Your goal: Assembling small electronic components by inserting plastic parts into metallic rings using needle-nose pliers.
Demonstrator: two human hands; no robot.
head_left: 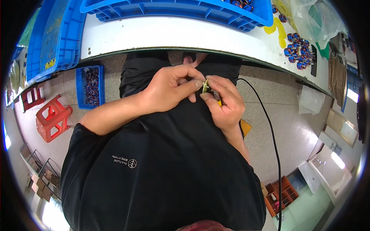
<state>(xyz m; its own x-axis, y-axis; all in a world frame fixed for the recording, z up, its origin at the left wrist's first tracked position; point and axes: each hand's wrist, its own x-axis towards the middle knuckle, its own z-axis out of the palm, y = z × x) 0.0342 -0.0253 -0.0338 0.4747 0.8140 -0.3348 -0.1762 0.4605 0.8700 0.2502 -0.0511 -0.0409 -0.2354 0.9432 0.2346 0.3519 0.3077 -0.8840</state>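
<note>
In front of my black shirt both hands meet over a small, thin yellow-green piece (205, 87), seen nearly edge-on, with pale pin-like bits on its left side. My right hand (228, 104) pinches this piece between thumb and fingers. My left hand (171, 87) is closed, its thumb and forefinger tips at the pale bits; what exactly they grip is too small to make out. A bit of bright yellow and black (219, 102) shows under my right fingers, mostly hidden. Flat yellow discs (281, 34) lie on the white table (185, 36) at the right.
Several blue-and-red wound coils (298, 52) stand grouped on the table's right. Blue crates (173, 11) sit at the back and left. Below left are a blue bin of small parts (79, 88) and a red stool (48, 121). A black cable (271, 134) hangs at the right.
</note>
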